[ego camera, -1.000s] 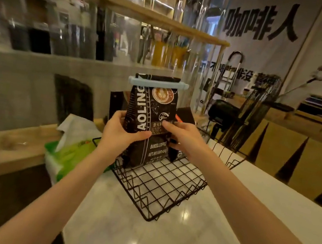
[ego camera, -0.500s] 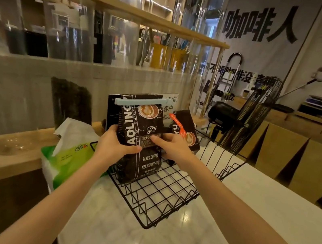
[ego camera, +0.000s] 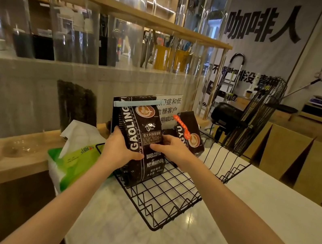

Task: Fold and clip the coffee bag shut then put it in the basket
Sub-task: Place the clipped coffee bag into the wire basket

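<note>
A black coffee bag (ego camera: 142,138) with white lettering stands upright in the near left corner of a black wire basket (ego camera: 166,197). A pale blue clip (ego camera: 137,103) runs across its folded top. My left hand (ego camera: 119,151) grips the bag's left side, thumb across the front. My right hand (ego camera: 170,149) holds its right side, fingers on the label. The bag's base rests on the basket's wire floor.
A second black coffee bag (ego camera: 190,136) with an orange clip stands at the basket's back. A green tissue pack (ego camera: 73,158) lies just left of the basket. The basket sits on a white marble counter (ego camera: 178,242). A wooden ledge (ego camera: 11,160) and clear panels rise behind.
Both hands have lowered the clipped bag from above the basket down into its near left corner. The bag tilts a little to the left now.
</note>
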